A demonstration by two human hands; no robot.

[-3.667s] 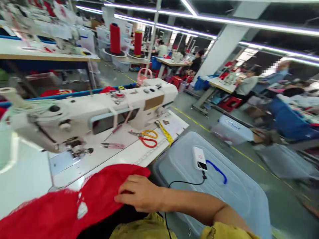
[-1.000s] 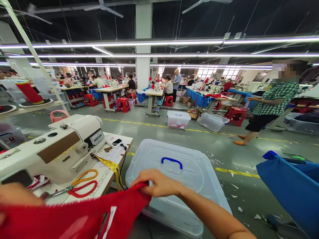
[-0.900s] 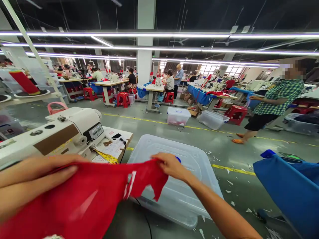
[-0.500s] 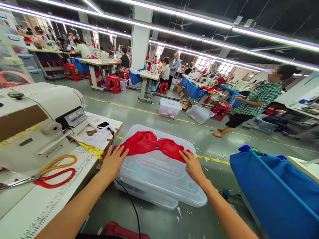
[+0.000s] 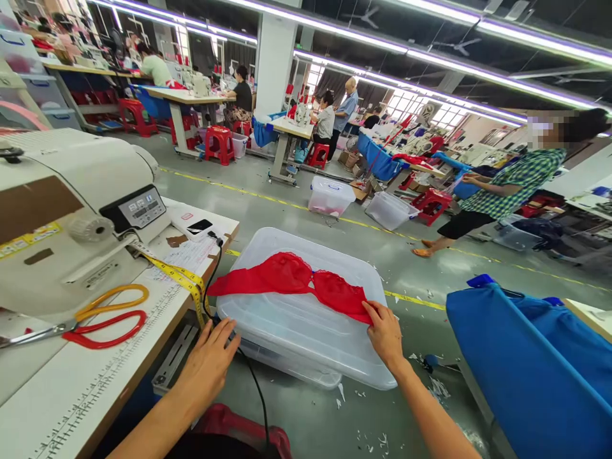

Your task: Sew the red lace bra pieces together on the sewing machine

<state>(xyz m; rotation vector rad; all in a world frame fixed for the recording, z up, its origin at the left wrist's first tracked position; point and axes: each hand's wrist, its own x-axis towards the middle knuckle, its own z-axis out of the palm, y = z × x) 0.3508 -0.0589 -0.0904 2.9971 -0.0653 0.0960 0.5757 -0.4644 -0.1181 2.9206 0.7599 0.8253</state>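
Note:
A red lace bra (image 5: 287,274) lies spread across the lid of a clear plastic box (image 5: 306,331), its two cups side by side. The right end of its band is in the fingers of my right hand (image 5: 385,331). At the box's near left edge, my left hand (image 5: 213,354) is apart from the bra, fingers spread and holding nothing. A black cable (image 5: 255,382) runs down close by its fingertips. The bra's left end reaches toward the table edge.
On the left table (image 5: 115,382) are scissors (image 5: 105,315), a yellow tape measure (image 5: 184,277), a phone (image 5: 199,226) and a white machine (image 5: 71,210). Blue cloth (image 5: 516,363) hangs at the right. A person in a checked shirt (image 5: 521,185) stands beyond; others sit at sewing tables.
My left hand has let go of the bra's left end and drawn back toward me. My right hand stays at the right end. The view has shifted slightly.

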